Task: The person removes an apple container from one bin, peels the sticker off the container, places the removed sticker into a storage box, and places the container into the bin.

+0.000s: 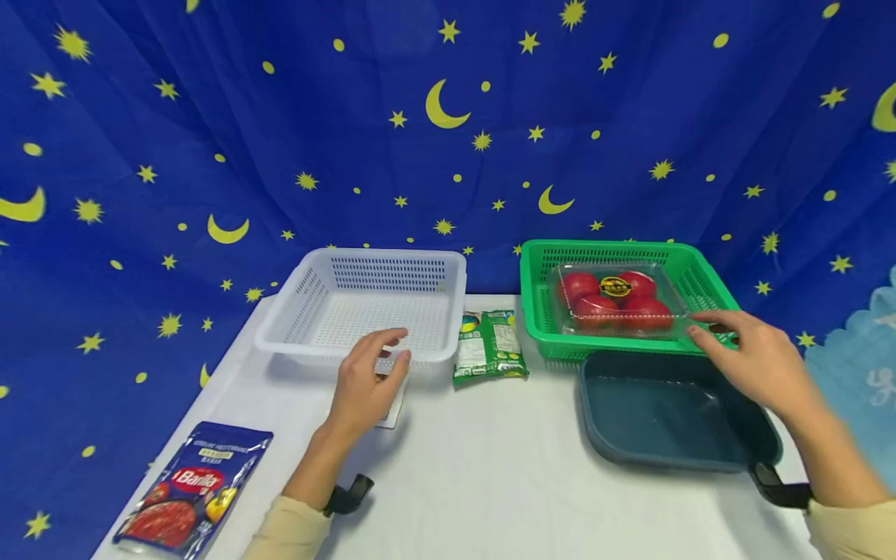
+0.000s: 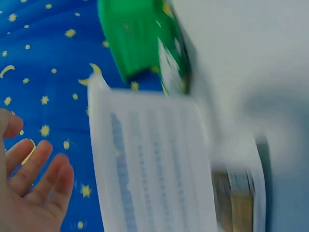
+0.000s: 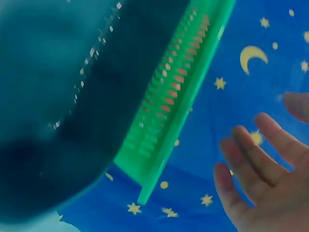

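Observation:
In the head view my left hand (image 1: 367, 381) hovers at the near edge of the white basket (image 1: 287, 346), fingers loosely bent and nothing in them. Beneath it a small white-edged packet (image 1: 392, 414) is mostly covered by the hand; its brown picture shows in the left wrist view. My right hand (image 1: 759, 358) is over the near right rim of the green basket (image 1: 535, 311), with relaxed, parted fingers and an empty palm in the right wrist view. Inside that basket lies a clear plastic box of red tomatoes (image 1: 645, 313), its right corner close to my fingertips.
A dark blue-green basin (image 1: 651, 424) stands in front of the green basket, under my right forearm. Between the baskets lies a green snack bag (image 1: 490, 346). A blue Barilla sauce pouch (image 1: 192, 490) lies at the table's left edge. A starry blue curtain (image 1: 378, 155) hangs behind.

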